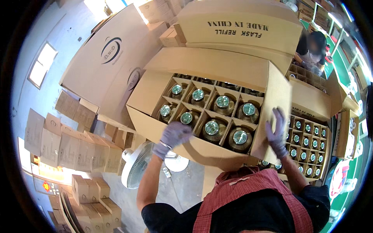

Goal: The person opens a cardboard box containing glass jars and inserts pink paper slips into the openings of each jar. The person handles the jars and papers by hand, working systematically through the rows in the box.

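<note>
An open corrugated carton [163, 125] stands before me, its cardboard dividers forming cells. Glass flask liners [222, 101] with clear greenish necks and dark bodies stand upright in the cells; the back row is partly hidden under the far flap [209, 62]. My left hand [176, 136], in a grey-purple glove, is over the near edge of the carton, close to a liner [186, 117] in the front row. Its fingertips are blurred, so whether they grip anything is unclear. My gloved right hand [276, 132] lies with extended fingers against the raised right flap [272, 116].
Another divided carton of liners [306, 141] sits low on the right. Behind stands a large printed carton [239, 26]; tall cartons [116, 55] rise at left. A white fan [138, 166] stands on the floor at near left. A co-worker [313, 49] is at far right beside a green bench [335, 70].
</note>
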{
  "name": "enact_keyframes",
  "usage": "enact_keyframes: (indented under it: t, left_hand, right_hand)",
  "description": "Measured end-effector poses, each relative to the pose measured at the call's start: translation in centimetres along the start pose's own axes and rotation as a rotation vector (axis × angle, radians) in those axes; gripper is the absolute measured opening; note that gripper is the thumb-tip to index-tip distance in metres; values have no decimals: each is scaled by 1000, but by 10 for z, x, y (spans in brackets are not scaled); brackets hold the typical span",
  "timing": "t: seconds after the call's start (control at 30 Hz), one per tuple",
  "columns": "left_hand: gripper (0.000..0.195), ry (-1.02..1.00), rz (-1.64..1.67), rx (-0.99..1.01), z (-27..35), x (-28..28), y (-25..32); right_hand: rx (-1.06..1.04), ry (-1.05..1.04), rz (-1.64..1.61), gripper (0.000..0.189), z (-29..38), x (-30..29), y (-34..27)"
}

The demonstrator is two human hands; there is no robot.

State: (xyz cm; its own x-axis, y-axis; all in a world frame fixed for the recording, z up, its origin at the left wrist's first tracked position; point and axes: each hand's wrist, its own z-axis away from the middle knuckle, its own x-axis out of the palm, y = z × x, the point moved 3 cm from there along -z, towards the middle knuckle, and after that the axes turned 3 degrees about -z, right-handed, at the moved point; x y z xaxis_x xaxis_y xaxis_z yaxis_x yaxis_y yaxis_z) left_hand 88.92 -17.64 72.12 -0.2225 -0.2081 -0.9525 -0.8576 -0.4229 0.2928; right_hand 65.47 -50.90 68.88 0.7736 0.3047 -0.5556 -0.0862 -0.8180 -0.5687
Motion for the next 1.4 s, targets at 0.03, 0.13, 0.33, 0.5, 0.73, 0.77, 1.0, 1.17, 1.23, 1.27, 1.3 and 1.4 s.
enact_keyframes:
  t: [0.03,0.13,0.33,0.5,0.73,0.77,1.0,1.17,1.23,1.27,1.3,1.4]
  left_hand:
    - [21,399,114,26,15,-2,-45]
    - [24,627,176,-321,-19,-44,-86]
    - [25,243,-973,-26,-8,-72,-137]
    - [38,421,-1140,-581,7,-174,-197]
    - [51,446,-926,-1036,-6,-186,-205]
    - [52,452,-963,-1081,-8,-179,-185]
    - [44,71,-80,342,-36,-8,44]
    - [61,185,-162,525,-31,54,120]
    - [63,198,-165,519,-42,63,122]
    - [62,188,-198,468,-48,69,128]
    - [61,169,-215,433,-53,76,137]
    - [54,167,-193,480,-47,73,143]
  right_hand:
    - [-187,-37,-113,42,-29,1,-5]
    - [-371,-412,-66,35,-84,28,3]
    - [-345,-122,62,48,-207,56,45]
    - [-35,-138,-417,38,-337,69,121]
    - [-199,-242,-280,39,-294,49,123]
    - [-128,-249,-400,40,-260,49,107]
    - [394,-45,54,66,-7,10,68]
    - [652,-9,-866,76,-23,104,71]
    - [616,-17,-910,76,-34,126,100]
    - [621,-92,-851,74,-44,128,110]
    - [646,-156,-778,73,-47,128,121]
    - [274,-254,-182,69,-18,133,120]
